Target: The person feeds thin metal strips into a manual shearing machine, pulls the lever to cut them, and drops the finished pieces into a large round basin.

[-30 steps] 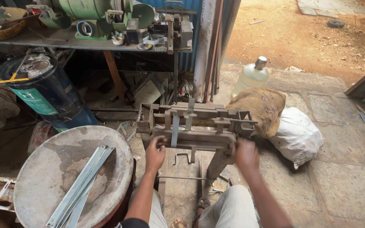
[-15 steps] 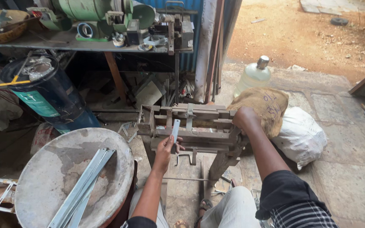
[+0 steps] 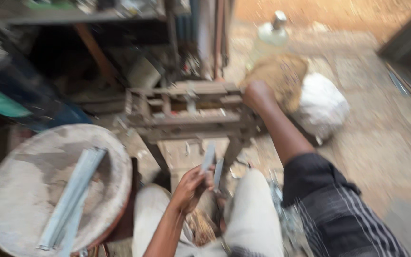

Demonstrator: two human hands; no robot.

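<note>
While blurred, left hand [image 3: 190,186] seemingly pinches metal strip [image 3: 209,158] | right hand [image 3: 258,93] outstretched on press [image 3: 186,112]

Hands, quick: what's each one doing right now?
Left hand: closed on flat metal strips, near the lap.
Right hand: reaching to the right end of the bench tool; too blurred to tell its grip.

Dark short sleeve over striped cloth on right arm, pale trousers, bare forearms

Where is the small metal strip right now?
In the head view, the metal strip is low and central, held in the left hand just in front of the rusty metal stand.
</note>
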